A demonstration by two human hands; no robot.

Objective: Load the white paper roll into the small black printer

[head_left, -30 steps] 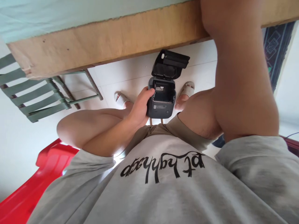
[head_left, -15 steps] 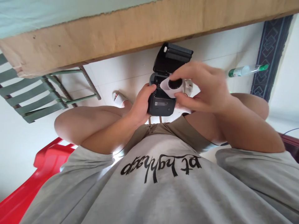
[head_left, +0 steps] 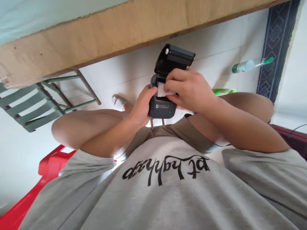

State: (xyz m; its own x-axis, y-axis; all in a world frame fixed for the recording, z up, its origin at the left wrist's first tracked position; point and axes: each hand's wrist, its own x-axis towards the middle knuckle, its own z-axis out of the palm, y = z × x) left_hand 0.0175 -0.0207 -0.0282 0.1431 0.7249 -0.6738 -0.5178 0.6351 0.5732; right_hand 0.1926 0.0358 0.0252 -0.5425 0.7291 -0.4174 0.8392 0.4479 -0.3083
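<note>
Between my knees is a small black label printer, its lid swung up. My left hand grips the printer's left side, thumb over the rim. A white paper roll lies within the printer's opening, partly covered by fingers. My right hand is closed around the roll's right side, palm down over the compartment. The roll's core is hidden from view, and I cannot tell whether it is fully seated.
A wooden-edged bed or table runs across the top. On the floor lie a plastic bottle with a green cap and a bright green item beside my right knee. A folding chair stands left, a red plastic chair behind it.
My right hand has brought the paper roll left and down into the printer's opening, turning it so its core no longer shows. My left hand still holds the printer.
</note>
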